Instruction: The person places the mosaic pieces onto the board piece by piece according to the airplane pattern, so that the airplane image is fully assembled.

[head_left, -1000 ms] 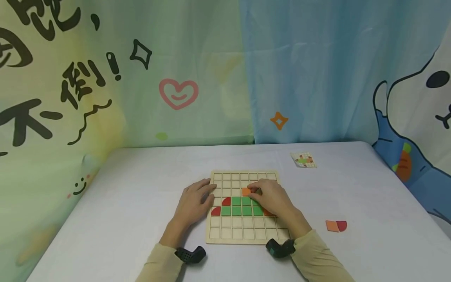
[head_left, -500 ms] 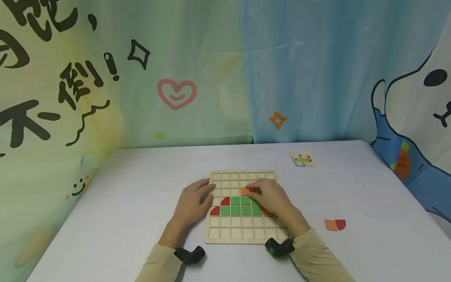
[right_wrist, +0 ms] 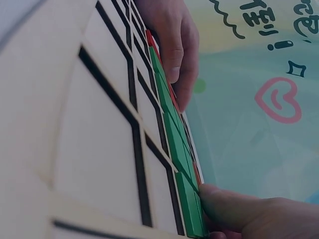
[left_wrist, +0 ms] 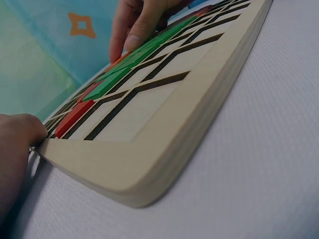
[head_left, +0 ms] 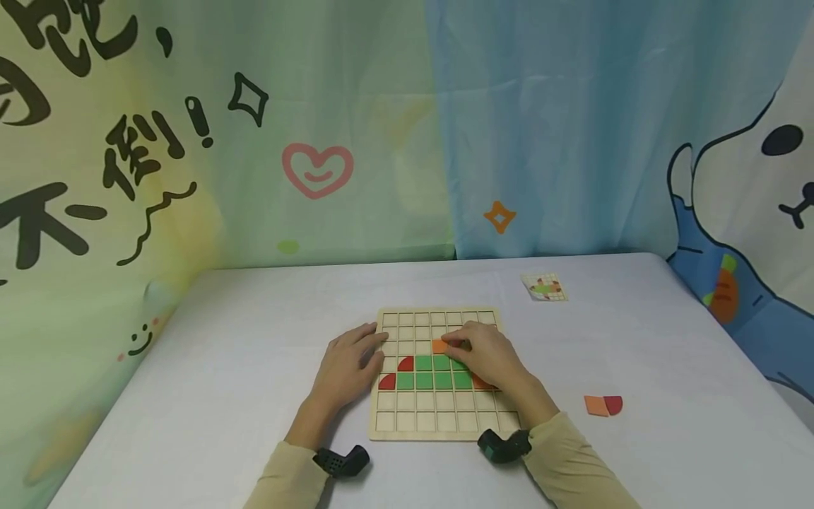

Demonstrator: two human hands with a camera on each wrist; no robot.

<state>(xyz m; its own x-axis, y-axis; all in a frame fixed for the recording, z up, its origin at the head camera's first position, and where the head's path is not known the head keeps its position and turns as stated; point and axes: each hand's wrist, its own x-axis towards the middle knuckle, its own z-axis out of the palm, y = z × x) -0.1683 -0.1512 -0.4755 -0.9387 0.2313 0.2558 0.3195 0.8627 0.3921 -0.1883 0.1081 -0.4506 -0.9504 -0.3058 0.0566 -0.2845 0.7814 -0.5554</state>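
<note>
A wooden grid board (head_left: 445, 423) lies on the table. Set in its cells are green square tiles (head_left: 425, 380), red quarter-round tiles (head_left: 387, 382) and an orange piece (head_left: 482, 382) partly under my right hand. My right hand (head_left: 486, 353) reaches over the board and pinches an orange square tile (head_left: 439, 346) between thumb and fingertips, just above the green rows. The left wrist view shows those fingertips at the orange edge. My left hand (head_left: 346, 367) rests at the board's left edge, fingers loosely extended and touching the rim.
To the right on the white table (head_left: 636, 339) lie a loose orange tile (head_left: 596, 406) and a red rounded tile (head_left: 613, 405), side by side. A small pattern card (head_left: 545, 288) sits at the back right. A printed curtain (head_left: 381, 141) stands behind the table.
The head view has shifted very slightly. Both hands stay in place, with the right fingers at the orange square tile throughout.
</note>
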